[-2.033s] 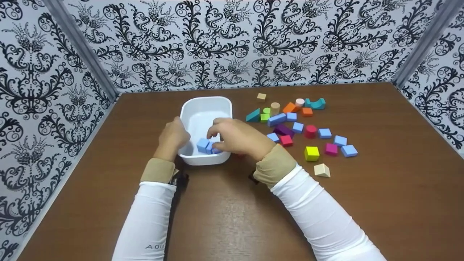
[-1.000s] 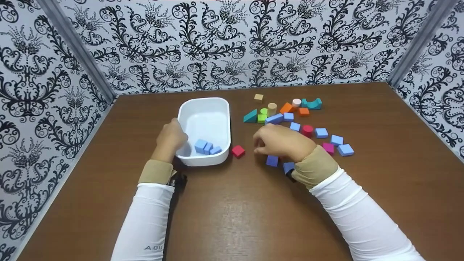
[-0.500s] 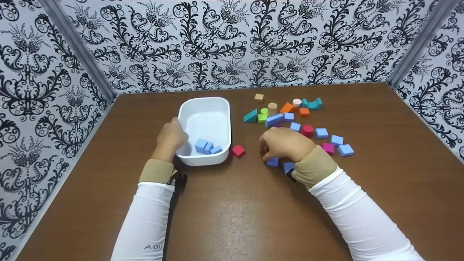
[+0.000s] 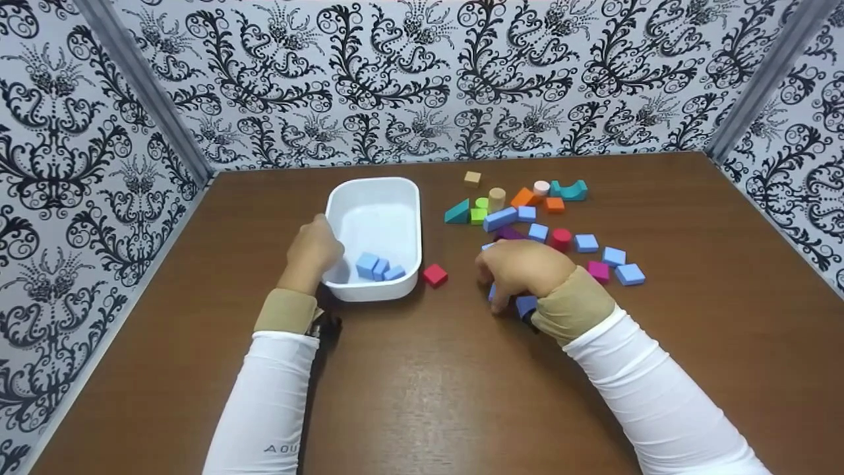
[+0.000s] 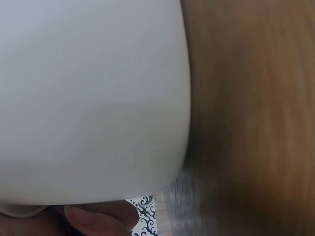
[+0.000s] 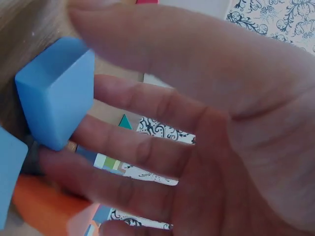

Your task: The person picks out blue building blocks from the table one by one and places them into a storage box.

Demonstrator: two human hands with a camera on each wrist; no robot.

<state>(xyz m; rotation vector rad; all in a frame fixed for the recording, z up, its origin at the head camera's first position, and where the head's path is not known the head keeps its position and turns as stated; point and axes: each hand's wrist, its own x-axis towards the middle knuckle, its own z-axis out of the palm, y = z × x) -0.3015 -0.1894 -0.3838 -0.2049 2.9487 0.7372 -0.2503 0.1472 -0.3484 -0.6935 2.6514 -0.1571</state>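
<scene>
My left hand grips the left rim of a white plastic tray; the left wrist view shows the tray's outer wall up close, with fingers below it. Three blue blocks lie in the tray's near end. Over the table to the right, my right hand reaches down around a blue block. Its fingers extend along the block's far side, and the thumb is above it, not clearly touching. In the head view that hand covers most of the block. Another blue block lies by the wrist.
A red block lies just right of the tray. Several blocks spread behind and beside my right hand, including a teal triangle, a red cylinder, a magenta cube and a teal arch. A patterned wall borders the table.
My right hand has left the tray and moved right to the loose blocks. Over the last half second it lowered slightly and its thumb came round the blue block. My left hand stays on the tray.
</scene>
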